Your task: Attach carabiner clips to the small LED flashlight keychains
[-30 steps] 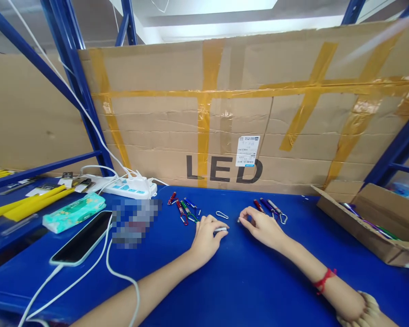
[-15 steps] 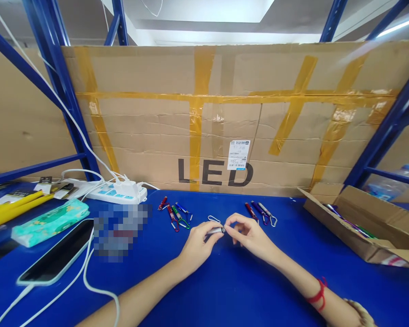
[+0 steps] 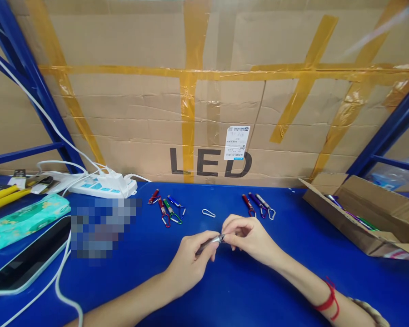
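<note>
Two hands, left hand (image 3: 191, 256) and right hand (image 3: 250, 238), pinch one silver flashlight (image 3: 209, 242); seven flashlights and one carabiner (image 3: 208, 213) lie on the tabletop (image 3: 231, 290).

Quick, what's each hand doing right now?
Left hand: closed around a small silver flashlight, holding its body.
Right hand: fingertips pinched on the flashlight's front end.
</note>
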Demonstrator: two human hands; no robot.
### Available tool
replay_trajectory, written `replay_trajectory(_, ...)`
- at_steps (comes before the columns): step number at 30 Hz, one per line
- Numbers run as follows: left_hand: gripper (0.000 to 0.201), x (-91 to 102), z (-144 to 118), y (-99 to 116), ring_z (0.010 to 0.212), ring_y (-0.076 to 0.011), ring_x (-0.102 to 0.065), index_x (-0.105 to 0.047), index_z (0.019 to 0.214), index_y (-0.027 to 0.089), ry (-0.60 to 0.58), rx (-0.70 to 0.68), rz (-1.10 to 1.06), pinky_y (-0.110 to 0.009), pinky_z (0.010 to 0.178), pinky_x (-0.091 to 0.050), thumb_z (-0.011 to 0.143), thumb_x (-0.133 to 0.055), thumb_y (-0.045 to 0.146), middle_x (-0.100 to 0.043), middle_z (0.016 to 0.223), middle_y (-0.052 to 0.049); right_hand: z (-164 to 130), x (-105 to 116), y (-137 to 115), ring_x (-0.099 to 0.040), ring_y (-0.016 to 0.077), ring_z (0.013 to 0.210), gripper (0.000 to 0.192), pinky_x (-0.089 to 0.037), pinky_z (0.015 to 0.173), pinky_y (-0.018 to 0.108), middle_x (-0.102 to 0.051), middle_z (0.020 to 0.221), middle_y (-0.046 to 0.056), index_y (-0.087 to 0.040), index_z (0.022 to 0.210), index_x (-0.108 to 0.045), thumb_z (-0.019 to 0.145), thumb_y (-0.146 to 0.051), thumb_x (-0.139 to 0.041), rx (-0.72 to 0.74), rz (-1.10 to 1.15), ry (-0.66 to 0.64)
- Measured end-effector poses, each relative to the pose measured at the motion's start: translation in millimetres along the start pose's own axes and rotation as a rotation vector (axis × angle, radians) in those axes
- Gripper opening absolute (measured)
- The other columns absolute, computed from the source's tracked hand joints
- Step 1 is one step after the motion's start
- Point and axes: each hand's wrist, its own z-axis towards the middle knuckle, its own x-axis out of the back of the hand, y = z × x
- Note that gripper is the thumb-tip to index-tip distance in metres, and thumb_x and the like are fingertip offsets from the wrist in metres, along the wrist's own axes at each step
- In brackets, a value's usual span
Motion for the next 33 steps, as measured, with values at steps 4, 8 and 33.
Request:
replay_trajectory(4, 0.031, -2.0, -0.9, -1.6, 0.047, -0.0056, -0.034, -0.056, 0.072, 0.011, -0.065, 0.0, 0.017, -0.018, 0.046, -0.026, 0.09, -0.038, 0.028, -0.05, 0.056, 0.0, 0.4, 8.1, -7.2, -0.052, 0.0074, 0.056, 0.013, -0.043, 0.051, 0.018, -0.057, 0.072, 0.003, -0.012, 0.062, -0.065, 0.061, -0.019, -0.076, -0.022, -0.093, -0.076)
replay_trajectory(8, 0.033, -4.0, -1.9, -4.4, 0.047, -0.0052, -0.035, -0.052, 0.063, 0.011, -0.074, -0.024, 0.041, -0.018, 0.047, -0.026, 0.09, -0.037, 0.025, -0.05, 0.055, 0.0, -1.3, 9.4, -12.4, -0.05, 0.0082, 0.06, 0.015, -0.041, 0.054, 0.018, -0.057, 0.071, 0.003, -0.013, 0.062, -0.066, 0.06, -0.022, -0.077, -0.035, -0.21, -0.103)
replay_trajectory(33, 0.024, -2.6, 5.7, -3.5, 0.061, -0.0096, -0.042, -0.061, 0.075, 0.011, -0.003, 0.102, 0.0, -0.02, 0.057, -0.029, 0.087, -0.045, 0.025, -0.049, 0.067, -0.001, -1.7, 6.4, -6.2, -0.04, 0.0057, 0.048, 0.033, -0.032, 0.044, 0.02, -0.056, 0.069, 0.003, -0.015, 0.066, -0.069, 0.057, -0.046, -0.076, -0.048, -0.524, 0.098)
